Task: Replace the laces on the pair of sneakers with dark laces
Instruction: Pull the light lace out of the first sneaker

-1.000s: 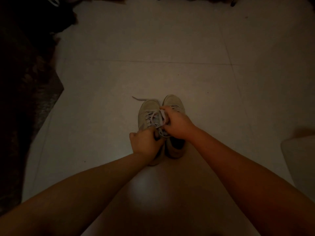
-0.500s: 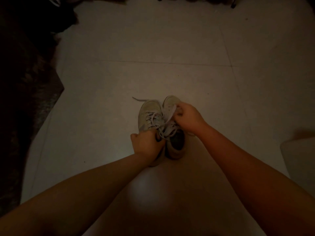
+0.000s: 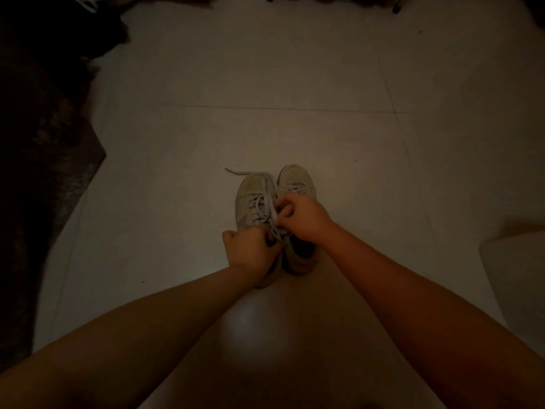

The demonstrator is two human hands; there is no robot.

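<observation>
At nine o'clock a dark rug (image 3: 44,172) borders the pale floor (image 3: 265,84). Near the centre our left hand (image 3: 250,252) is curled around the heel end of the left sneaker (image 3: 253,199), steadying it; its light lace (image 3: 262,202) is slack, one end trailing off towards eleven o'clock. Just right of it, our right hand (image 3: 300,214) pinches a strand of that lace, over the right sneaker (image 3: 296,178), which is touching its partner. No dark laces are in view. To do this well, we judge we should keep the shoe pinned, loosen each crossing in turn and draw the lace out gently rather than yank. At three o'clock sits a pale object (image 3: 516,261).
</observation>
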